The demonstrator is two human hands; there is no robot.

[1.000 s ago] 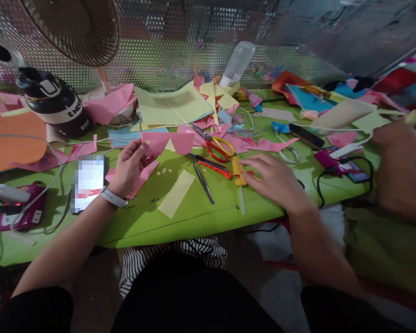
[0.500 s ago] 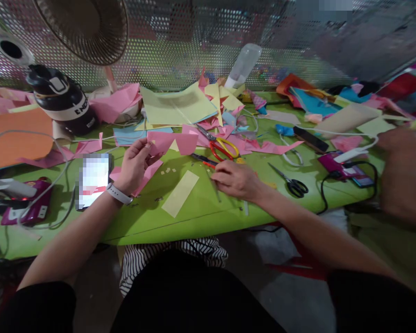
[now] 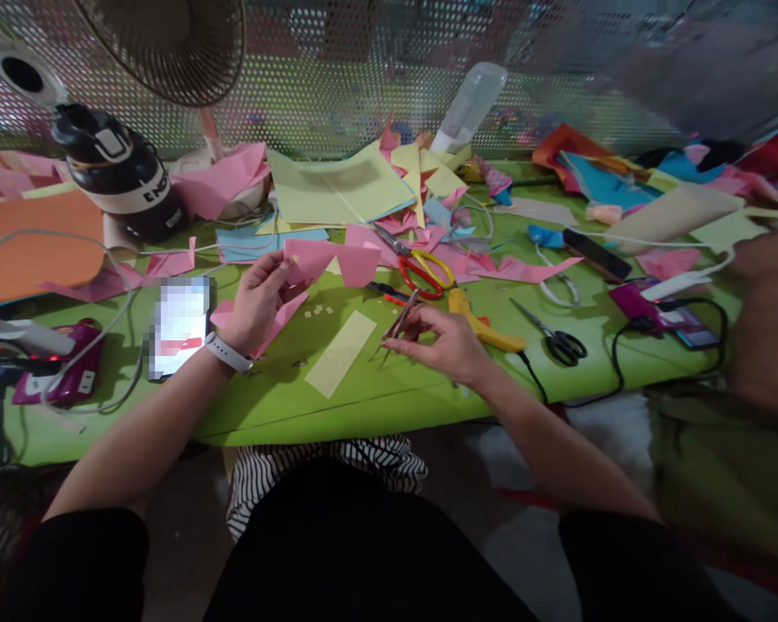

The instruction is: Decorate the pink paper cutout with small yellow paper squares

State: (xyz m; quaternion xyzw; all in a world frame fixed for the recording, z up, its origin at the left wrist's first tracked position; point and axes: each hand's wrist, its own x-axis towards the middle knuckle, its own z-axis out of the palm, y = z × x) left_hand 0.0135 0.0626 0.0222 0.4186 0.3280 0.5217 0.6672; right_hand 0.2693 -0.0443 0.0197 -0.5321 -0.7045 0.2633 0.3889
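My left hand pinches the left end of a folded pink paper piece, raised over the table. A second pink paper lies beneath that hand. My right hand has its fingers closed on slim metal tweezers, whose tips point down and left. Between the hands, a pale yellow paper strip lies flat, with several tiny yellow paper bits above it. Just beyond my right hand are red-and-yellow-handled scissors and a yellow glue gun.
Black-handled scissors lie to the right, near a purple power box with cables. A phone and a black bottle stand left. Paper scraps pile along the back below a fan. Another person's arm is at far right.
My right hand has lifted, turned and opened its grip somewhat, bringing the tweezers into view and uncovering the glue gun. My left hand still holds the pink paper. The view has shifted slightly.
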